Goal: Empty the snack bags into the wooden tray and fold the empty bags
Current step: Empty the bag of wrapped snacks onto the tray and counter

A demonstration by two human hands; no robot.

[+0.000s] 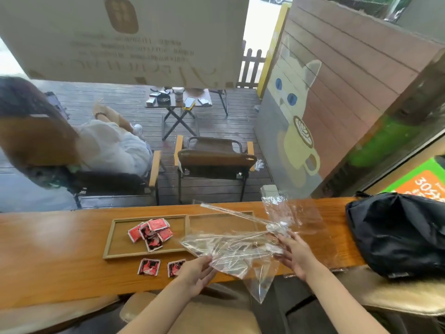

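Clear crinkly plastic snack bags [231, 247] are bunched over the long wooden counter [60, 256], left hand [196, 273] and right hand [295, 255] both pinching them, red square snack packets [151, 233] piled in the shallow wooden tray [109, 239], two more on the counter beside it.

Red, black and white printed snack packets [151, 233] lie in the light brown wooden tray [109, 241]. The empty bags [231, 249] are clear plastic. The counter [55, 247] shows orange-brown wood grain; the backpack [399, 235] is black.
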